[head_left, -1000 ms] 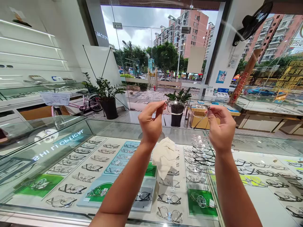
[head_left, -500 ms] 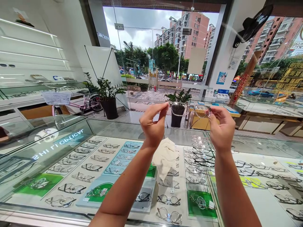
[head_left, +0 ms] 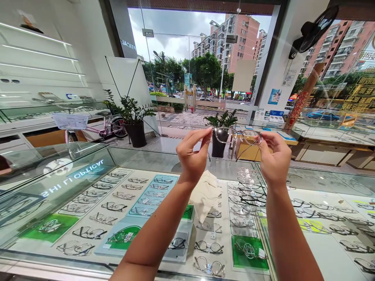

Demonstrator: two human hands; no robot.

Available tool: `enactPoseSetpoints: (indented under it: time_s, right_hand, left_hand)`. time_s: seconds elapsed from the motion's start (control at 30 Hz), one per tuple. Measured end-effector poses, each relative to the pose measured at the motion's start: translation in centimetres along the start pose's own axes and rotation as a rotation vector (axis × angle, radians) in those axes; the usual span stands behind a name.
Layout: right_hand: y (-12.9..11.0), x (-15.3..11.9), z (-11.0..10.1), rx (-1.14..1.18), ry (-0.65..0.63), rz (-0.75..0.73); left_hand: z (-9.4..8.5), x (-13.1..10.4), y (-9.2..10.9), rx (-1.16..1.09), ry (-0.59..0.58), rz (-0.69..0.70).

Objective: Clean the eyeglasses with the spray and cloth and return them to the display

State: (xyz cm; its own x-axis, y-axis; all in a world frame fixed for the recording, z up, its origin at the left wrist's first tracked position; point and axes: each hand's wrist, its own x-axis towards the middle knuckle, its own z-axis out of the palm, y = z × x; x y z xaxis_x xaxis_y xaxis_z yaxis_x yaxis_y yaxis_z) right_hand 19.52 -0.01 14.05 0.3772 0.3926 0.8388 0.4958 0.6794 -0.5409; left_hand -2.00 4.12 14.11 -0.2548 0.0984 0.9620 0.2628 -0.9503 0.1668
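A pair of thin-rimmed eyeglasses (head_left: 236, 135) is held up in front of me, above the glass display case (head_left: 140, 158). My left hand (head_left: 193, 151) pinches its left end between thumb and fingers. At the other end, my right hand (head_left: 274, 154) is closed on the frame near the hinge. The lenses are clear, and the thin temples hang down below the rims. On the case beneath my hands lies a crumpled cream cloth (head_left: 205, 191), partly behind my left forearm.
Rows of eyeglasses (head_left: 114, 207) fill the case, some on green cards (head_left: 249, 253). Beyond it stand a potted plant (head_left: 136, 132), another plant pot (head_left: 218, 148) and a pink bicycle (head_left: 102, 130). Glass doors (head_left: 172, 78) face the street; a black fan (head_left: 315, 31) hangs at the right.
My left hand has shifted slightly to the right, and the eyeglasses have moved a little the same way. My right hand is almost still.
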Motion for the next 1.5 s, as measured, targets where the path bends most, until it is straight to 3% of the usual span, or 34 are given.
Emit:
enactPoseSetpoints:
  time_s: [0.33,0.83,1.1,1.5]
  right_hand:
    - [-1.6,-0.4,0.1,-0.030,-0.030,-0.078]
    - [-1.9,-0.6,0.3,-0.059,-0.045,-0.098]
    - [-1.3,-0.4,0.1,-0.092,-0.045,-0.068]
    - [1.1,0.1,-0.1,-0.108,-0.051,0.037]
  left_hand:
    - [0.2,-0.5,-2.5,0.013,0.024,-0.221]
    - [0.2,-0.6,-2.9,0.008,0.012,-0.295]
    - [0.2,-0.6,-2.7,0.059,0.010,-0.214]
    - [0.3,-0.7,-0.3,0.147,0.001,0.004]
